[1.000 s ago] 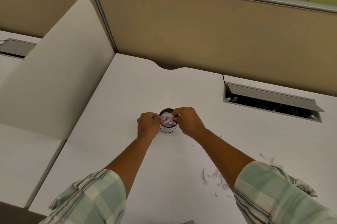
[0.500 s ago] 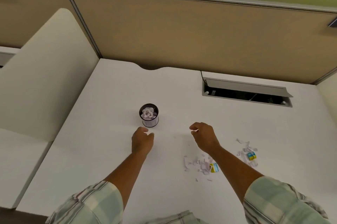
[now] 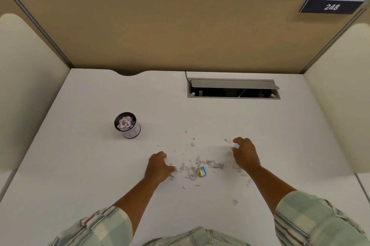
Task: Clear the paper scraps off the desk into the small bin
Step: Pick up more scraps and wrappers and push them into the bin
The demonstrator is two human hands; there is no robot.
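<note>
A small black mesh bin stands on the white desk at the left, filled with crumpled white paper. Several white paper scraps lie scattered on the desk between my hands, with a yellow and blue piece among them. My left hand rests on the desk at the left edge of the scraps, fingers curled and apart. My right hand sits at the right edge of the scraps, fingers spread and bent, touching small scraps. Neither hand holds anything.
An open cable hatch with a grey lid sits at the back right of the desk. Tan partition walls and white side dividers enclose the desk. A stray scrap lies near my right forearm.
Both hands left the bin and moved back and right to the scrap pile. The view turned right, so the bin now sits further left.
</note>
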